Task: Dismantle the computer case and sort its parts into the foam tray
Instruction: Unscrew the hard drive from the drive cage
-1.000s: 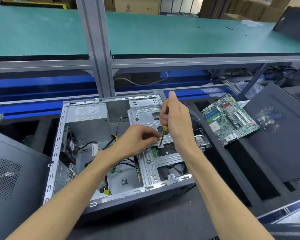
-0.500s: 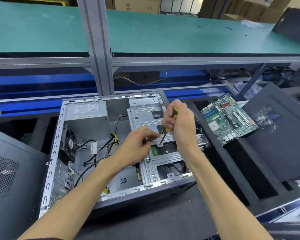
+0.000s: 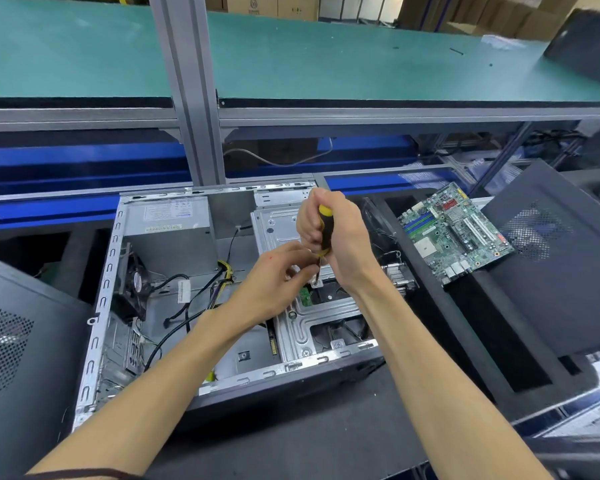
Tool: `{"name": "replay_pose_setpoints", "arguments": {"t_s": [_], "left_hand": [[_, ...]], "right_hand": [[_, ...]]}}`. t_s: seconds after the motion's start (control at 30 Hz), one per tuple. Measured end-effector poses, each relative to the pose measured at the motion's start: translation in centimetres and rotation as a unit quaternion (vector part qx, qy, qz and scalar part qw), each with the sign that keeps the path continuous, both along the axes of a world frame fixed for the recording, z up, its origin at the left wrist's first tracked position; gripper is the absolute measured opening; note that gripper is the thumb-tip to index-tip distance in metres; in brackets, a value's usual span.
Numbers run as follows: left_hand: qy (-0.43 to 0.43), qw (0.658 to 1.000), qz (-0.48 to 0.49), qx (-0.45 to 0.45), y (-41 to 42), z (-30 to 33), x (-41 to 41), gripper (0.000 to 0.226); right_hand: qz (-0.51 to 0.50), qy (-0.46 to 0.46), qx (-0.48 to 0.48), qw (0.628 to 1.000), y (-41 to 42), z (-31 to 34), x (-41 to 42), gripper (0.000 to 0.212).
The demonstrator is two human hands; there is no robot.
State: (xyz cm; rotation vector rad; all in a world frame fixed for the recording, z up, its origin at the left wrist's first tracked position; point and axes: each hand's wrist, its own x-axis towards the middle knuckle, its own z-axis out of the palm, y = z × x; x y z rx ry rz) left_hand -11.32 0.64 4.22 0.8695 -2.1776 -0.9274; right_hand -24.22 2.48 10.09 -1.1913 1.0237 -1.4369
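Wrapped around the black-and-yellow handle of a screwdriver [image 3: 324,233], the right hand [image 3: 340,237] holds the tool nearly upright, its tip set on a screw in the metal drive cage [image 3: 291,323] inside the open computer case [image 3: 201,292]. Beside it, the left hand [image 3: 274,278] has its fingertips curled in at the shaft near the tip; whether they pinch it cannot be told. At the case's far left corner sits the grey power supply [image 3: 168,230], its label print too small to read. To the right, a green motherboard [image 3: 456,233] lies on the black foam tray [image 3: 492,323], toward the tray's far edge.
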Motion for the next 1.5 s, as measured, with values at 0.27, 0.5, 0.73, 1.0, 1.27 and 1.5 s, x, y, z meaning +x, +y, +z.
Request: {"name": "replay_pose_setpoints", "arguments": {"t_s": [0.27, 0.5, 0.73, 1.0, 1.27, 1.5], "left_hand": [[-0.011, 0.998, 0.011, -0.058, -0.2, -0.2, 0.0, 0.008], [-0.051, 0.997, 0.003, -0.057, 0.0, -0.8, -0.3, 0.013], [-0.074, 0.995, -0.01, -0.071, -0.1, -0.4, 0.0, 0.015], [-0.094, 0.993, 0.038, -0.06, -0.1, -0.1, -0.7, 0.026], [-0.113, 0.993, -0.037, -0.019, -0.7, 0.6, -0.7, 0.015], [-0.123, 0.992, 0.001, -0.032, -0.8, 0.1, -1.8, 0.028]], "right_hand": [[-0.009, -0.007, -0.008, 1.0, 0.2, -0.1, -0.2, 0.058], [-0.006, -0.075, 0.015, 0.997, 1.0, 0.2, -0.3, 0.06], [0.025, -0.018, 0.034, 0.999, 1.2, 1.1, 0.6, 0.067], [-0.094, 0.127, -0.024, 0.987, 2.5, 1.3, 1.6, 0.046], [-0.086, 0.09, 0.003, 0.992, 2.9, 2.3, 0.2, 0.038], [-0.116, 0.121, 0.006, 0.986, 3.3, 2.1, 0.1, 0.039]]}}
